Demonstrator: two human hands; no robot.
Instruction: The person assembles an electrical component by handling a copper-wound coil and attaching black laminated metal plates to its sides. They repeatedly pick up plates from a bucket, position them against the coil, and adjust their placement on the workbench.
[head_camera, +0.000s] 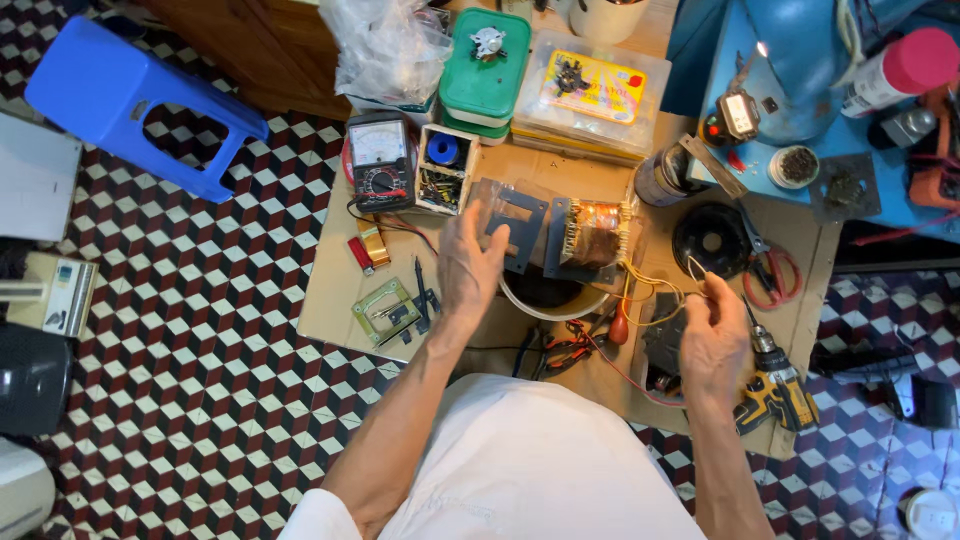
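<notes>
Transformer (592, 238), a copper-wound core in a grey metal frame, sits mid-tabletop (330, 300) (a brown board on a checkered floor). The left hand (470, 265) is at its left side, fingers closed on a grey plate (515, 225) of the frame. The right hand (712, 335) is below and to the right of the transformer, pinching its yellow wires (655, 285), which trail right from the core. The left hand is nearer. A meter (380, 160) lies to the transformer's upper left, a yellow drill (775, 385) to its lower right.
</notes>
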